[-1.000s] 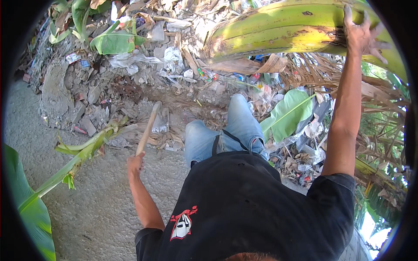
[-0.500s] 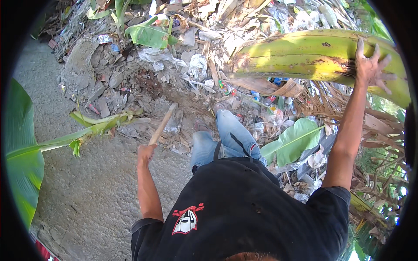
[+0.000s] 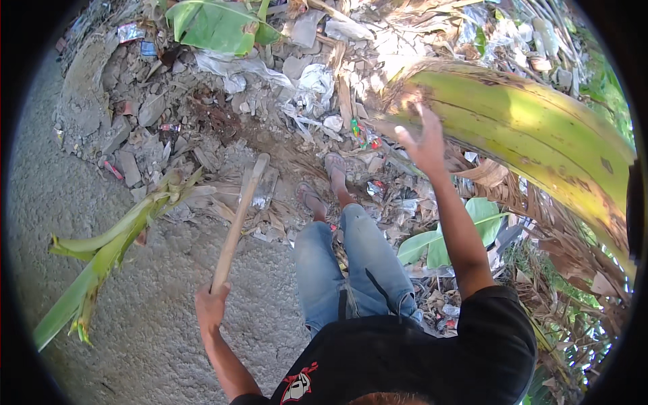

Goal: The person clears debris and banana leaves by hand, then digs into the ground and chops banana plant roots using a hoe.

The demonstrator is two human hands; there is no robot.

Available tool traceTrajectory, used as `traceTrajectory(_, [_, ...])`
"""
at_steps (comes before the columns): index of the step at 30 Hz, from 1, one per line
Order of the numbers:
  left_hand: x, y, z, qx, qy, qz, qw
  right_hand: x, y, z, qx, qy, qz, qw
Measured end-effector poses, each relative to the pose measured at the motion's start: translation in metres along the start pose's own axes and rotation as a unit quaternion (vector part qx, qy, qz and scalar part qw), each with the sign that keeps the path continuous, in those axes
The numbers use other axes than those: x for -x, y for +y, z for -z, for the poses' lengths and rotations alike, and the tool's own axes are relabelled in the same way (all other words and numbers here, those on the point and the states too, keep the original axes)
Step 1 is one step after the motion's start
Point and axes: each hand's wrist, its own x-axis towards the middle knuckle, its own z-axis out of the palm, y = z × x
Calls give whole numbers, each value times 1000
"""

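Observation:
My left hand (image 3: 210, 305) is closed round the lower end of a wooden-handled hoe (image 3: 236, 233). A flat grey blade shows at the hoe's far end, low over the rubble. My right hand (image 3: 426, 145) is open, thumb and fingers apart, with nothing in it. It reaches to the near end of a thick green-yellow banana trunk (image 3: 520, 125), which lies slanting across the right side. Whether my fingertips touch the trunk, I cannot tell.
A cut banana leaf stalk (image 3: 121, 243) lies on the grey ground (image 3: 162, 351) at the left. Stones, dry leaves and crumpled plastic sheet (image 3: 314, 88) litter the earth ahead. Green leaves (image 3: 219, 27) stand at the top, and another leaf (image 3: 432, 248) lies right of my legs.
My right hand has come off the trunk's far right part and moved left to its near end. The trunk now slants more. My left hand with the hoe sits lower in the picture.

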Motion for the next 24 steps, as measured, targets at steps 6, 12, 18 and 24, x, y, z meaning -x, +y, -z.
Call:
traceTrajectory(6, [-7, 4, 7, 16, 24, 74, 997, 29, 41, -322, 60, -300, -85, 948])
traceTrajectory(12, [-8, 48, 10, 18, -2, 194, 981, 14, 35, -450, 140, -346, -92, 923])
traceTrajectory(18, [-12, 29, 10, 93, -24, 128, 987, 24, 53, -481, 175, -352, -82, 916])
traceTrajectory(24, [-15, 57, 17, 24, -7, 185, 982, 43, 62, -411, 125, -343, -84, 927])
